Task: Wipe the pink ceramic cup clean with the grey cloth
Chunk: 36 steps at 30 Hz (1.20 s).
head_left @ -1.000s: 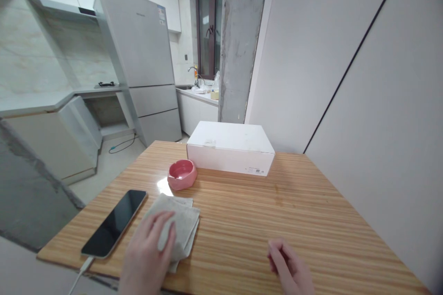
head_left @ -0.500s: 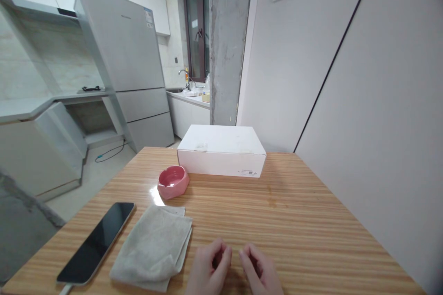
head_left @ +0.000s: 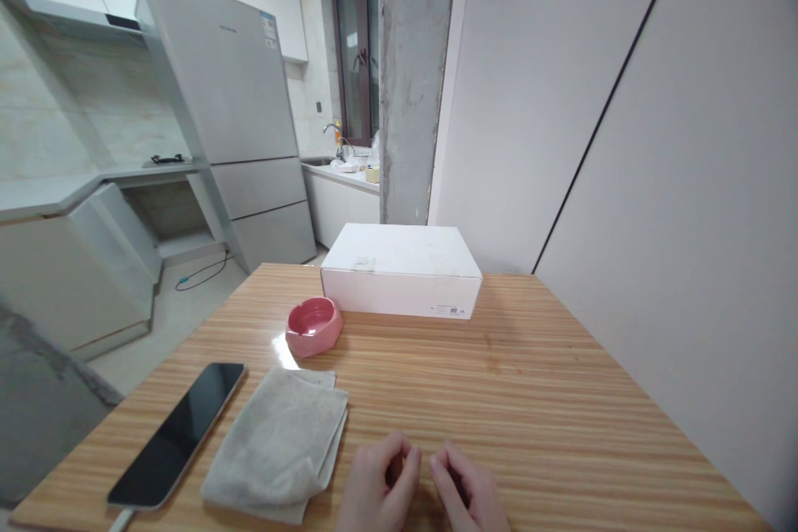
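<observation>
My left hand (head_left: 381, 484) rests near the table's front edge, its fingers curled and the thumb tip meeting the index finger. Beside it, a small gap to the right, my right hand (head_left: 466, 486) is closed the same way. Nothing shows in the hollow of either hand. Closest to my left hand is a folded grey cloth (head_left: 278, 445), lying flat and not touched. Farther back stands a pink ashtray (head_left: 313, 328) with a faceted outside. To the left of the cloth lies a dark-screened phone (head_left: 178, 436) with a white cable at its lower end.
A closed white box (head_left: 402, 293) stands at the far side of the wooden table (head_left: 529, 399), just behind the ashtray. A white wall (head_left: 654, 224) runs along the right. Beyond the table are a grey pillar (head_left: 411, 83), a fridge (head_left: 224, 83) and a kitchen counter.
The whole view has shifted very slightly to the right. My hands keep their closed pose, and the objects on the table stay in place.
</observation>
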Each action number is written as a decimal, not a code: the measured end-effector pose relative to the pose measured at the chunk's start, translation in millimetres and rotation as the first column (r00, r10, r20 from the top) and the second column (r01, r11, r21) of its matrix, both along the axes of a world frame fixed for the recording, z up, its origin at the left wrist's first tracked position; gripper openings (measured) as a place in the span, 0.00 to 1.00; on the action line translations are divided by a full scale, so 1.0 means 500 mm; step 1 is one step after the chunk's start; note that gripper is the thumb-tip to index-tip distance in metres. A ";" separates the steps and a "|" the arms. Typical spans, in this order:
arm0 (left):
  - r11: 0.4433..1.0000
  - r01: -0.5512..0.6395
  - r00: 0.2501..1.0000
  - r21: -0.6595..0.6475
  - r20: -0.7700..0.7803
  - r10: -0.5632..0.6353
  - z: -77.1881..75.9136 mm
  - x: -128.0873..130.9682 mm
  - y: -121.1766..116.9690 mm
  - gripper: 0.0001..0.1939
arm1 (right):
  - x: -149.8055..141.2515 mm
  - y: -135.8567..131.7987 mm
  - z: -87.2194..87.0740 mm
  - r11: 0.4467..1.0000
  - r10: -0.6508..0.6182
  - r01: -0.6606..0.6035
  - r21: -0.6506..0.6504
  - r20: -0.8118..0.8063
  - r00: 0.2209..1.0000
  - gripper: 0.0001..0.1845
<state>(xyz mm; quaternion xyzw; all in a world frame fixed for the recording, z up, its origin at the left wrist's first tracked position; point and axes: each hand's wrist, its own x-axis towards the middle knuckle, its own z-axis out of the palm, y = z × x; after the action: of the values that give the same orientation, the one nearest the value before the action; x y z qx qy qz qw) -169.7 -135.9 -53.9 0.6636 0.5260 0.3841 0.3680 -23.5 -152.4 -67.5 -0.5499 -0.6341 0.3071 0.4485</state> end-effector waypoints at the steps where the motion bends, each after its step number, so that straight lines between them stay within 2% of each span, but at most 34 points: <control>1: 1.000 0.000 1.000 0.000 -0.004 0.000 0.002 0.000 -0.001 0.20 | 0.001 0.000 -0.002 1.000 -0.001 0.001 -0.005 0.004 1.000 0.22; 9: 0.999 0.042 0.999 -0.017 -0.023 -0.043 0.015 -0.003 -0.002 0.19 | 0.003 -0.001 -0.005 0.998 0.014 -0.013 -0.059 0.016 1.000 0.21; 14: 1.000 0.001 1.000 0.014 -0.004 -0.001 0.009 0.000 -0.003 0.19 | 0.003 0.000 -0.003 0.997 0.028 -0.026 -0.077 0.023 0.999 0.21; 19: 0.999 0.005 1.000 0.038 -0.021 -0.004 0.003 0.001 -0.005 0.19 | 0.001 -0.002 0.001 0.997 0.072 -0.071 -0.038 0.015 0.997 0.21; 36: 1.000 -0.006 1.000 0.004 -0.022 0.006 0.024 0.004 -0.007 0.19 | -0.002 0.003 0.008 0.991 0.098 -0.098 -0.091 -0.013 0.995 0.21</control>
<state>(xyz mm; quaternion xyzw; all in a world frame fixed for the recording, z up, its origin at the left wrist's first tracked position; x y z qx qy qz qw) -167.9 -139.6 -41.9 0.6671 0.5312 0.3787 0.3597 -24.7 -151.0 -63.4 -0.5368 -0.6438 0.3597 0.4099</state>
